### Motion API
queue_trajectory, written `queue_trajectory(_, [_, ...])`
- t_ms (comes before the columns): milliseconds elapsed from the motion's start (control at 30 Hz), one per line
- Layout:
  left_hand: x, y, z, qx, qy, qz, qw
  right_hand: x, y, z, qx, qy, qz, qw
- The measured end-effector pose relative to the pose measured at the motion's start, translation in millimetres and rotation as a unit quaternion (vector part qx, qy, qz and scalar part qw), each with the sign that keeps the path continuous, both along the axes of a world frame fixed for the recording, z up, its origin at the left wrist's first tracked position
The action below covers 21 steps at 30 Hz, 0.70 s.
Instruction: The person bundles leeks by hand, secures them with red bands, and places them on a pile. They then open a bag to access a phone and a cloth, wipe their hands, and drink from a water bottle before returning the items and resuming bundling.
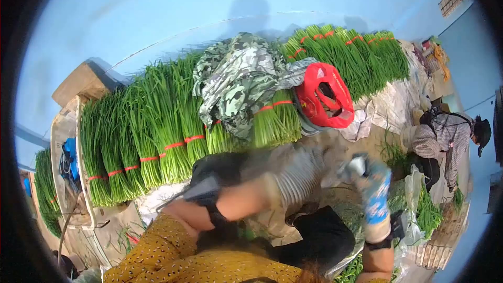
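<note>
My left hand (304, 174) reaches across in a grey ribbed glove or cuff, badly smeared by motion, and its fingers cannot be made out. My right hand (357, 169) is raised at the right, in a greyish glove above a blue patterned cuff. Something pale shows at its fingertips, too blurred to name. The two hands are apart, over the floor in front of me. Nearest beyond my left hand lie bundles of green chives (175, 147) tied with red bands. A red plastic bag (327, 97) lies just beyond both hands.
A camouflage jacket (238, 81) lies over the bundles. More tied chives (361, 63) line the blue wall. A white crate (68, 173) stands at left with a cardboard box (84, 84) behind. Another person (445, 144) bends over at right, near loose greens (427, 212) in clear plastic.
</note>
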<state>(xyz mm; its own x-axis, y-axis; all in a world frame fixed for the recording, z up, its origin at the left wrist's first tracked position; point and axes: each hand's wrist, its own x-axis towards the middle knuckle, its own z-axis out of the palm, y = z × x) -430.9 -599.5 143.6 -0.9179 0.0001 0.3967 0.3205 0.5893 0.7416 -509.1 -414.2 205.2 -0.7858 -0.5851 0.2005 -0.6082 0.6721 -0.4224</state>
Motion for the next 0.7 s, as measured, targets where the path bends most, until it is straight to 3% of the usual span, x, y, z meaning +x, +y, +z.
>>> queue_trajectory(67, [-14,-36,11,-0.053,0.063,0.09,0.993,-38,-11,10,-0.084,-0.05,-0.11,0.989])
queue_trajectory(100, [-16,-64,12,-0.045,0.159,0.122,0.979,-61,-12,8,-0.084,0.022,-0.111,0.99])
queue_trajectory(133, [-23,-91,8,-0.066,0.084,0.167,0.98,-84,-12,2,-0.082,0.094,-0.113,0.986])
queue_trajectory(167, [-29,-118,-13,-0.139,0.089,0.253,0.953,-107,-15,-5,-0.118,0.166,-0.073,0.976])
queue_trajectory(200, [-31,-136,-27,-0.182,0.04,0.348,0.919,-131,-14,-16,-0.167,0.111,-0.081,0.976])
queue_trajectory(233, [-34,-161,-44,-0.171,-0.022,0.368,0.914,-153,-16,-30,-0.215,0.055,-0.086,0.971])
queue_trajectory(267, [-38,-182,-63,-0.172,-0.077,0.394,0.899,-174,-23,-43,-0.178,0.127,-0.102,0.97])
queue_trajectory(300, [-42,-194,-64,-0.176,-0.144,0.403,0.887,-197,-31,-58,-0.14,0.199,-0.116,0.963])
queue_trajectory(333, [-49,-205,-69,-0.182,-0.213,0.401,0.872,-226,-32,-84,-0.179,0.139,-0.126,0.966])
queue_trajectory(367, [-55,-214,-76,-0.188,-0.282,0.396,0.853,-241,-42,-101,-0.182,0.235,-0.105,0.949])
queue_trajectory(433, [-70,-226,-82,-0.204,-0.37,0.383,0.822,-267,-53,-140,-0.264,0.033,-0.149,0.952])
queue_trajectory(500, [-81,-237,-93,-0.19,-0.41,0.38,0.807,-303,-55,-201,-0.189,0.115,-0.173,0.96])
queue_trajectory(567, [-87,-248,-107,-0.182,-0.4,0.365,0.821,-312,-69,-250,-0.297,-0.006,-0.223,0.928])
queue_trajectory(633, [-99,-251,-110,-0.138,-0.432,0.372,0.81,-309,-83,-285,-0.35,-0.01,-0.251,0.902])
queue_trajectory(700, [-101,-263,-123,-0.096,-0.439,0.362,0.817,-300,-85,-299,-0.219,-0.005,-0.299,0.929])
